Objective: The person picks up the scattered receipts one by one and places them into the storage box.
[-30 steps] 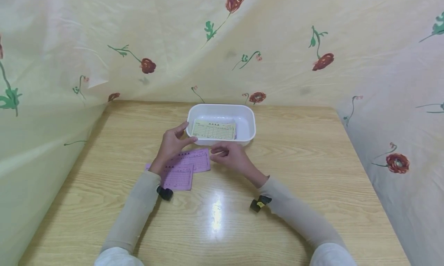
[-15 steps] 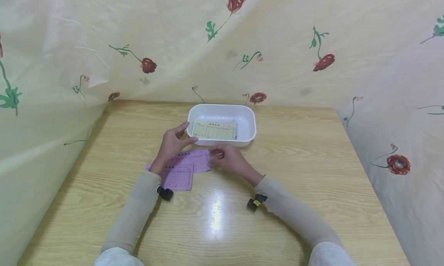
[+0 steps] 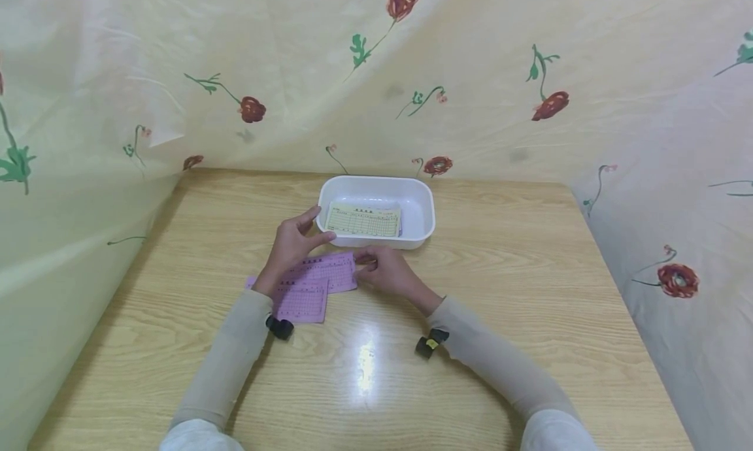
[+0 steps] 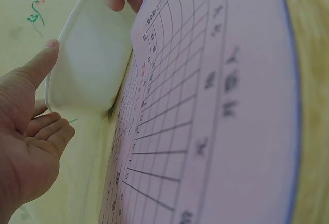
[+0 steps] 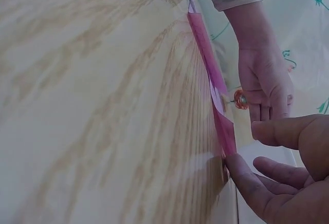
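A white plastic box (image 3: 416, 209) stands at the back of the table, pale yellow printed slips (image 3: 363, 222) lying inside it. My left hand (image 3: 292, 242) holds the box's near left corner, thumb at the front rim and fingers at the side. Two purple printed slips (image 3: 338, 272) overlap on the table just in front, partly under my left wrist. At the right edge of the farther slip is my right hand (image 3: 388, 268). In the right wrist view one fingertip (image 5: 235, 163) meets the slip's edge, while another finger stands apart from it.
The wooden table (image 3: 500, 261) runs back to a flower-patterned cloth (image 3: 306, 78) that hangs behind and at both sides. A black wrist camera (image 3: 280, 327) sits low beside the purple slips.
My right hand has moved slightly left and toward me, its fingertips coming to the purple slip's right edge. My left hand and the box stay where they were.
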`<control>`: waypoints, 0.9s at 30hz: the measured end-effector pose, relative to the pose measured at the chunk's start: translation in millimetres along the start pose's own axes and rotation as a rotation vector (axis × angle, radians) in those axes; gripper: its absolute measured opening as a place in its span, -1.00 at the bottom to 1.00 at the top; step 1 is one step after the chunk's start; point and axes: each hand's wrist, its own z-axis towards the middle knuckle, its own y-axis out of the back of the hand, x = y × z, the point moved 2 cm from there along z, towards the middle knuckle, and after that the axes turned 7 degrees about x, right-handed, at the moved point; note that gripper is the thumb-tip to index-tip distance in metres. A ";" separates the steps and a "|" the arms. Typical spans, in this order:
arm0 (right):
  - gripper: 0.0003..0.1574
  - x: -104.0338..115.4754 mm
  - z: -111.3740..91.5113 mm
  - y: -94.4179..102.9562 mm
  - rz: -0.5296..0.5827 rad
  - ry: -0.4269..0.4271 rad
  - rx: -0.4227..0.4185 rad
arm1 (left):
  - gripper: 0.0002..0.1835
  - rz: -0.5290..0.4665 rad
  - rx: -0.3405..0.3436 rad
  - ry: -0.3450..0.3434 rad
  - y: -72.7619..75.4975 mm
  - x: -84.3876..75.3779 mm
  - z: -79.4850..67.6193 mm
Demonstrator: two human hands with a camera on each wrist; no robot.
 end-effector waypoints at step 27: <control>-0.52 2.1 7.9 -11.4 0.109 0.012 -0.008 | -0.12 0.031 -0.017 -0.007 0.1 0.3 -2.5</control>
